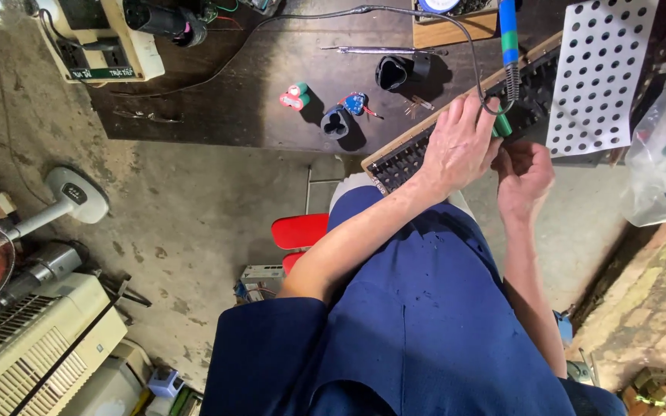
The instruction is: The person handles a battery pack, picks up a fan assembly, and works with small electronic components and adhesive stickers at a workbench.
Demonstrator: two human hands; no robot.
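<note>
Left hand point(462, 146) grips the blue soldering iron point(509, 35) upright, while right hand point(524, 179) pinches a green cell point(502, 127) beneath it.

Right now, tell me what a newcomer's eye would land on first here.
The two hands meet at the edge of a dark, wood-framed tray: the left hand lies over it, and the right hand pinches a small green piece beside it. A blue-handled soldering iron hangs just above them. To the right leans a white board full of holes.
</note>
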